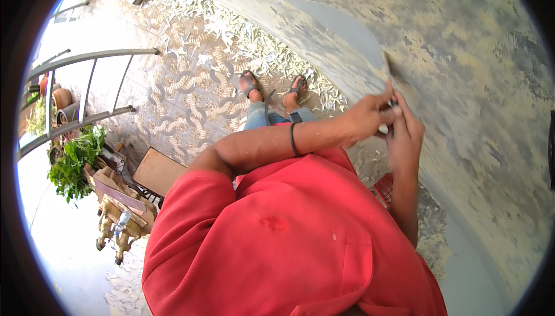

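Both of my hands are close together at the wall (462,84) on the right side. A thin-bladed scraper (387,66) points away from me, its blade edge against the wall surface. My left hand (368,118) reaches across from the left, fingers closed around the scraper's handle end. Beside it, my right hand (407,132) is also closed on the handle, its fingers overlapping the left ones. Most of the handle is hidden by the fingers. Just beyond the blade lies a smooth pale grey-blue paint patch (341,27); the wall around it is mottled yellow and grey.
Pale paint flakes (248,32) litter the patterned tile floor (173,93) along the wall's foot. To the left are a metal railing (87,61), a leafy green plant (78,163), pots (62,99), a brown board (159,171) and golden figurines (118,235). A red object (383,190) sits low near my right arm.
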`<state>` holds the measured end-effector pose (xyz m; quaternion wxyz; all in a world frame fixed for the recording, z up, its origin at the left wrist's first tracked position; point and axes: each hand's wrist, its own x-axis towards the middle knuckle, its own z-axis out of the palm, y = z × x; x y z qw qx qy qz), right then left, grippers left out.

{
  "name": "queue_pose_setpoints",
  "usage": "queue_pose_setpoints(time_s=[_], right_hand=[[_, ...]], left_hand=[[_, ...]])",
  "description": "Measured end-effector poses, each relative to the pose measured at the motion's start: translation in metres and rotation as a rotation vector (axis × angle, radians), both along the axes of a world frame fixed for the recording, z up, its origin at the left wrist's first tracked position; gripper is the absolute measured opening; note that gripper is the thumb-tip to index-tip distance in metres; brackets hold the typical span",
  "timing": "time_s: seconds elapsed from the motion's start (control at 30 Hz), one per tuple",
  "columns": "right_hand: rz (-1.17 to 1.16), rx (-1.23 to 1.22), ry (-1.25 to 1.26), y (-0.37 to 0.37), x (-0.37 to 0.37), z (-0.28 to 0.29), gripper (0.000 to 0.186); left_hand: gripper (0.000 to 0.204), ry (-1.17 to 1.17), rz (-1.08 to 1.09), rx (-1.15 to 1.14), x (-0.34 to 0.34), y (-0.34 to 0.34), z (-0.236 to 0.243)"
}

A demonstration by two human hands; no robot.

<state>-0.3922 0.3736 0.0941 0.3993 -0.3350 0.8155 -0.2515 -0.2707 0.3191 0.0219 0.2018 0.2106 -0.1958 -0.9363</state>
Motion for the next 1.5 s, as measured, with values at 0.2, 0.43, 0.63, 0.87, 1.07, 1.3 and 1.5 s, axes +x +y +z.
queue_pose_setpoints(time_s=[0.2, 0.43, 0.63, 0.87, 1.07, 1.3, 1.5], right_hand=[[-0.190, -0.075, -0.222, -0.016, 0.020, -0.027, 0.039], [-0.022, -0.068, -0.048, -0.018, 0.007, -0.026, 0.039], [0.057, -0.082, 0.052, -0.006, 0.016, -0.028, 0.038], [-0.042, -0.093, -0.129, -0.027, 0.008, -0.032, 0.038], [0.018, -0.074, 0.055, -0.002, 0.027, -0.003, 0.041], [-0.104, -0.139, -0.047, 0.006, 0.033, -0.014, 0.042], [-0.087, -0.140, -0.065, -0.011, 0.015, -0.014, 0.039]], left_hand=[[0.072, -0.081, -0.080, 0.096, 0.011, -0.018, -0.015], [0.078, -0.036, -0.049, -0.007, 0.010, -0.017, -0.016], [0.091, -0.019, -0.122, 0.037, 0.033, -0.021, -0.016], [0.093, 0.018, -0.047, -0.030, 0.019, -0.030, -0.022], [0.094, 0.055, -0.127, 0.009, 0.045, -0.026, -0.005], [0.083, 0.066, -0.097, 0.039, 0.029, -0.022, -0.014], [0.070, -0.003, -0.038, 0.009, 0.023, -0.021, 0.005]])
